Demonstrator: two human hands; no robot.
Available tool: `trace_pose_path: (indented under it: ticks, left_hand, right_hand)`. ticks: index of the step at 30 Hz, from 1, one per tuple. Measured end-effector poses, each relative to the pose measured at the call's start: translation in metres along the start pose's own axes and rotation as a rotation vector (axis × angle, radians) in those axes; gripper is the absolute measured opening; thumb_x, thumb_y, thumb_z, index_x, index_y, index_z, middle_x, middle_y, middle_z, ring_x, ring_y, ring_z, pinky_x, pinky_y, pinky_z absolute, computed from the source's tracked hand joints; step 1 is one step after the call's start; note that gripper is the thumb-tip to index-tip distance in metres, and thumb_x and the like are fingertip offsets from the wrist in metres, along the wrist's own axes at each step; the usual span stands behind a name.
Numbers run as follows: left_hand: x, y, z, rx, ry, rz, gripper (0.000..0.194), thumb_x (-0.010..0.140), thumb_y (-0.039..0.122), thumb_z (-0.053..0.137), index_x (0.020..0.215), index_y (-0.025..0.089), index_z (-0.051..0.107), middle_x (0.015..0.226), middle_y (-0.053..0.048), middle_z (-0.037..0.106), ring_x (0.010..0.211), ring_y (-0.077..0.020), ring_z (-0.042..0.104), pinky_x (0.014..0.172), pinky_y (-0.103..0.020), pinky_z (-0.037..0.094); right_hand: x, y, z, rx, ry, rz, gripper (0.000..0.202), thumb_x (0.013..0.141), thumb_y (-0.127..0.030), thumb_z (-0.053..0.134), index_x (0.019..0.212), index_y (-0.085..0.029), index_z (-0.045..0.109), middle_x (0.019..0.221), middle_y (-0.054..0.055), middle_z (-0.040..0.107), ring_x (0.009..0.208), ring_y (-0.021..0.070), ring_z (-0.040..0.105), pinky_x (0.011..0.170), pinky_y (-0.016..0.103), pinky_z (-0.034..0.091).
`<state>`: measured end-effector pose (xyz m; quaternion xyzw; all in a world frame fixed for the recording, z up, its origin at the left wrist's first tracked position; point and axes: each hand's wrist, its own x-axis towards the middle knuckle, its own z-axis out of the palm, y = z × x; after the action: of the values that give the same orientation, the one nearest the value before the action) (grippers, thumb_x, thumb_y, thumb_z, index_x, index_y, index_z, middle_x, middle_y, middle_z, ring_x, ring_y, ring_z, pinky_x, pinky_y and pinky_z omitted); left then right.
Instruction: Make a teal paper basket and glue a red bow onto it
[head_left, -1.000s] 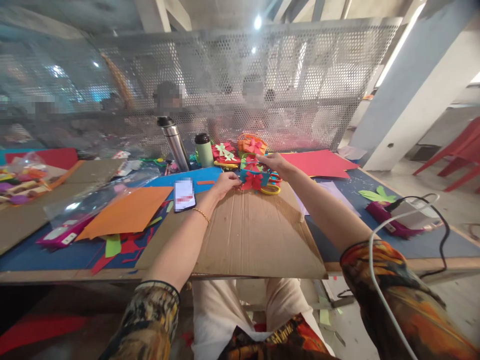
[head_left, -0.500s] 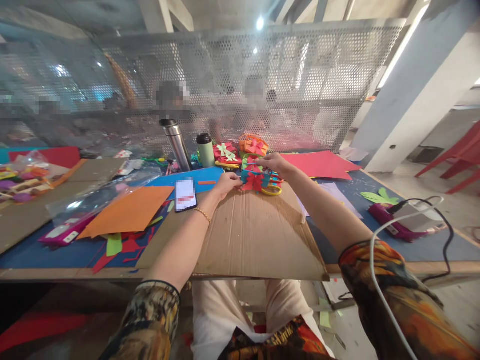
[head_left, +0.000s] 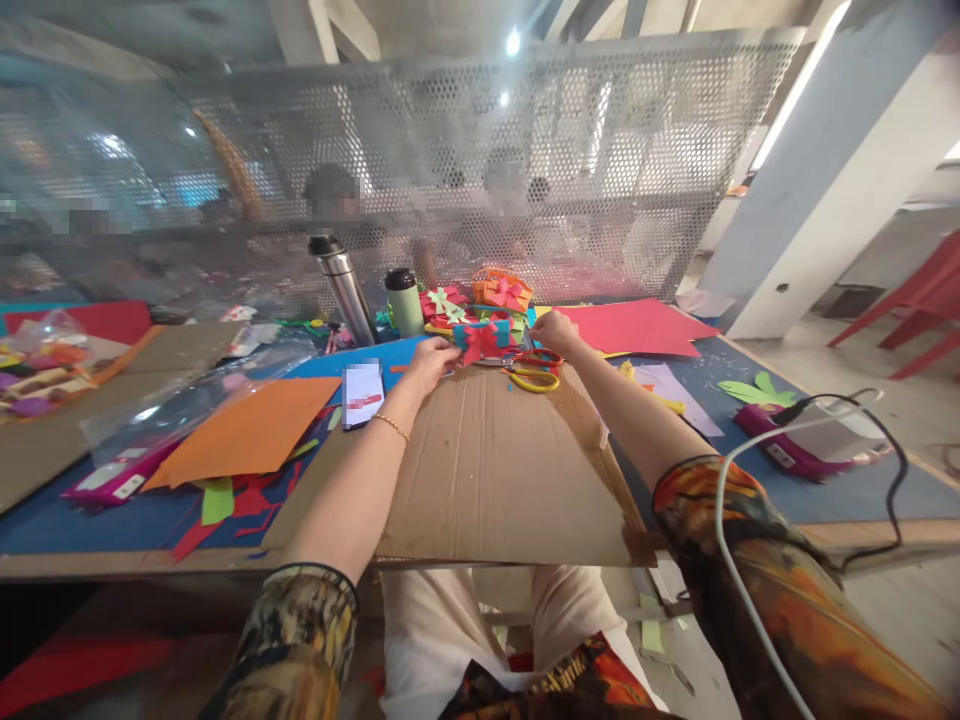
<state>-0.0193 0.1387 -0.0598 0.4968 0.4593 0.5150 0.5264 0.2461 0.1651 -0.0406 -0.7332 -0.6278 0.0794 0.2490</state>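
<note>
My left hand [head_left: 433,364] is closed on the left end of a blue paper piece with a red paper flower [head_left: 481,341], held above the far edge of the brown cardboard [head_left: 510,470]. My right hand [head_left: 556,332] is at the right, a little apart from the blue piece, with its fingers pinched; what they hold, if anything, is too small to make out. Between and below the hands lie scissors with yellow handles [head_left: 534,380] and a pair with red handles [head_left: 541,357]. Behind them sits an orange paper piece with a pink bow [head_left: 502,290].
A steel flask [head_left: 343,288] and a green bottle [head_left: 405,303] stand at the back. Left are a phone [head_left: 363,395] and orange paper [head_left: 247,425]; right, red paper [head_left: 637,325] and a purple power strip [head_left: 795,445] with cables. A perforated metal screen [head_left: 585,170] rises behind.
My left hand has moved slightly left with the blue and red piece, which has come away from my right hand. More of the scissors now shows. The view has shifted a little.
</note>
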Motion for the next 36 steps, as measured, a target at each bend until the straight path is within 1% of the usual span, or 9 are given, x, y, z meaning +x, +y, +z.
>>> trace_pose_path:
  ticks: [5, 8, 12, 21, 26, 28, 30, 33, 36]
  left_hand:
    - [0.021, 0.012, -0.004, -0.041, 0.073, -0.029, 0.024, 0.069, 0.002, 0.078, 0.066, 0.015, 0.059, 0.055, 0.0, 0.066, 0.053, -0.0121, 0.064, 0.063, -0.025, 0.056]
    - [0.028, 0.013, 0.0, -0.046, 0.087, -0.046, 0.021, 0.07, 0.001, 0.076, 0.067, 0.015, 0.06, 0.054, -0.001, 0.066, 0.053, -0.0131, 0.065, 0.064, -0.025, 0.057]
    - [0.03, 0.01, 0.008, -0.04, 0.079, -0.064, 0.019, 0.073, 0.0, 0.074, 0.068, 0.014, 0.062, 0.055, -0.004, 0.067, 0.053, -0.0142, 0.068, 0.065, -0.026, 0.059]
    - [0.032, 0.01, 0.014, 0.0, 0.059, -0.101, 0.023, 0.078, -0.003, 0.071, 0.069, 0.015, 0.06, 0.054, -0.001, 0.065, 0.053, -0.0132, 0.068, 0.061, -0.023, 0.058]
    - [0.037, 0.003, 0.022, 0.05, 0.032, -0.143, 0.023, 0.081, -0.004, 0.073, 0.072, 0.014, 0.061, 0.058, -0.001, 0.065, 0.053, -0.0113, 0.066, 0.061, -0.022, 0.058]
    - [0.04, -0.001, 0.028, 0.08, 0.026, -0.169, 0.018, 0.085, -0.001, 0.075, 0.079, 0.013, 0.065, 0.064, -0.001, 0.067, 0.058, -0.0107, 0.067, 0.064, -0.022, 0.058]
    - [0.044, -0.005, 0.033, 0.11, 0.02, -0.197, 0.007, 0.093, 0.01, 0.076, 0.096, 0.012, 0.07, 0.084, -0.004, 0.073, 0.072, -0.0132, 0.071, 0.071, -0.026, 0.061]
    - [0.05, -0.007, 0.041, 0.152, 0.01, -0.24, 0.034, 0.102, 0.036, 0.072, 0.129, 0.015, 0.068, 0.125, -0.011, 0.071, 0.106, -0.0223, 0.072, 0.091, -0.042, 0.065]
    - [0.054, -0.007, 0.046, 0.187, 0.01, -0.273, 0.044, 0.103, 0.041, 0.071, 0.139, 0.017, 0.064, 0.139, -0.013, 0.066, 0.119, -0.0271, 0.069, 0.1, -0.049, 0.062]
  right_hand:
    - [0.008, -0.014, 0.014, -0.074, -0.07, 0.088, 0.026, 0.087, -0.033, 0.075, 0.109, -0.019, 0.079, 0.117, 0.014, 0.08, 0.118, 0.0299, 0.072, 0.108, 0.045, 0.046]
    - [0.012, -0.022, 0.022, -0.097, -0.087, 0.098, 0.039, 0.083, -0.036, 0.081, 0.117, -0.017, 0.076, 0.12, 0.015, 0.078, 0.122, 0.0306, 0.07, 0.112, 0.047, 0.043]
    - [0.015, -0.024, 0.028, -0.091, -0.087, 0.121, 0.047, 0.084, -0.041, 0.081, 0.123, -0.016, 0.073, 0.123, 0.016, 0.077, 0.122, 0.0311, 0.07, 0.113, 0.048, 0.044]
    - [0.024, -0.017, 0.032, -0.006, -0.099, 0.178, 0.048, 0.079, -0.041, 0.083, 0.122, -0.021, 0.073, 0.112, 0.014, 0.079, 0.109, 0.0299, 0.075, 0.096, 0.043, 0.055]
    - [0.027, -0.013, 0.029, 0.003, -0.074, 0.154, 0.031, 0.083, -0.032, 0.076, 0.112, -0.023, 0.077, 0.112, 0.012, 0.081, 0.114, 0.0302, 0.075, 0.101, 0.044, 0.052]
    - [0.028, -0.01, 0.028, 0.0, -0.063, 0.157, 0.027, 0.085, -0.03, 0.073, 0.111, -0.022, 0.078, 0.115, 0.014, 0.08, 0.117, 0.0306, 0.074, 0.103, 0.044, 0.051]
    - [0.029, -0.007, 0.027, -0.006, -0.054, 0.161, 0.027, 0.086, -0.028, 0.071, 0.111, -0.022, 0.078, 0.118, 0.014, 0.08, 0.118, 0.0308, 0.074, 0.105, 0.044, 0.05]
    - [0.03, -0.004, 0.027, -0.017, -0.045, 0.161, 0.025, 0.086, -0.026, 0.07, 0.109, -0.023, 0.08, 0.119, 0.013, 0.081, 0.12, 0.0302, 0.073, 0.109, 0.045, 0.047]
    - [0.031, -0.003, 0.025, -0.027, -0.039, 0.159, 0.023, 0.087, -0.025, 0.068, 0.107, -0.024, 0.081, 0.119, 0.012, 0.081, 0.121, 0.0297, 0.072, 0.11, 0.044, 0.045]
